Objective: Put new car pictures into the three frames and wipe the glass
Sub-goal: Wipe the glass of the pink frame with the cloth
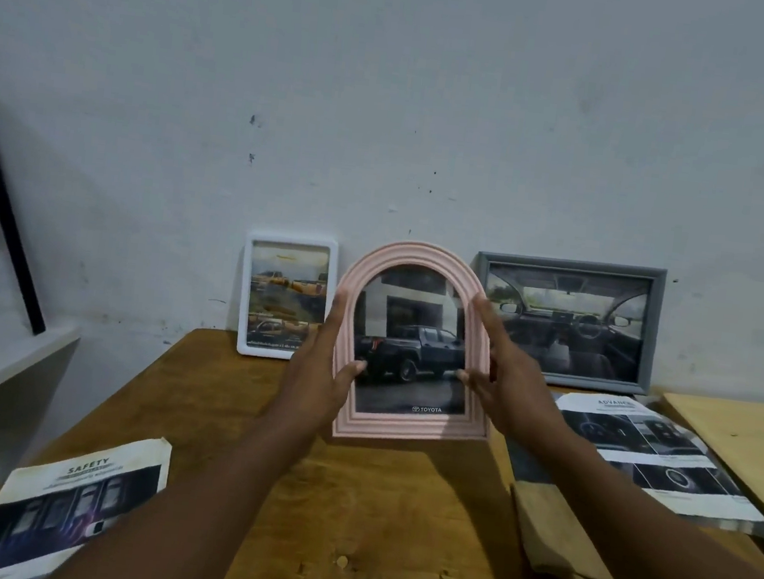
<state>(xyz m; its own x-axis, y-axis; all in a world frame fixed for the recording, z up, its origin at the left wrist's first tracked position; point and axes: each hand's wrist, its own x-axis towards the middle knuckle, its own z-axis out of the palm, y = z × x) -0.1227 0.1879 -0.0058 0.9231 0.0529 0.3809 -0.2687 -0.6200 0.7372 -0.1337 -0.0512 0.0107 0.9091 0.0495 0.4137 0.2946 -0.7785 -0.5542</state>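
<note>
While btwn hands [327, 373] [509, 389], pink frame [412, 340] over mid-table [370, 502].

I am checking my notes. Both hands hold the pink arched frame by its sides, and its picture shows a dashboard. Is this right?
One error: the head view shows a dark pickup truck in the pink arched frame. The left hand and right hand do hold its sides.

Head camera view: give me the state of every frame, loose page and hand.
pink frame: upright between both hands, pickup picture inside.
white frame: leaning on the wall, picture inside.
grey frame: leaning on the wall, car-interior picture inside.
left hand: grips pink frame's left edge.
right hand: grips its right edge.
Safety page: flat on table, near left.
Advance page: flat on table, right.
</note>
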